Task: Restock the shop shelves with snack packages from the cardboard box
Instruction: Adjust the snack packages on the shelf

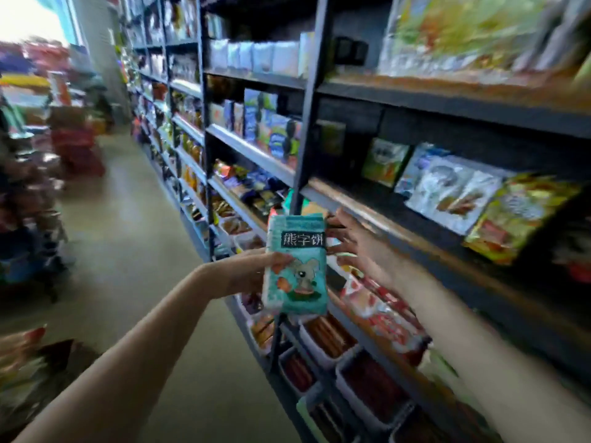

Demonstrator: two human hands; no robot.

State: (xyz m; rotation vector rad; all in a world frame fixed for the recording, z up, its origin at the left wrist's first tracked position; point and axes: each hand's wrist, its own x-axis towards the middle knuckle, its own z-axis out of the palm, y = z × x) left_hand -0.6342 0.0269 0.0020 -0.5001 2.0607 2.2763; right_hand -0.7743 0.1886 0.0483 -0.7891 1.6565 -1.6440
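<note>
From my head camera, my left hand (256, 270) pinches a teal snack packet (295, 266) by its left edge, holding it upright in front of the dark shelf unit (307, 100). My right hand (355, 247) reaches behind it toward the shelf, fingers (335, 233) spread wide, holding nothing. White bins (323, 353) of snacks sit below.

Two bare forearms and hands, no sleeves in sight

Both arms show uncovered from the frame's lower edge up to the fingers, with no cuff, glove, watch, ring or strap that can be made out. The left hand (252, 273), just left of the tall dark metal shelf rack (302, 174), is fairly sharp, slim at the wrist with a long forearm. The right hand (358, 247), against the rack's front, is smeared by motion blur, so finer detail cannot be told.
</note>
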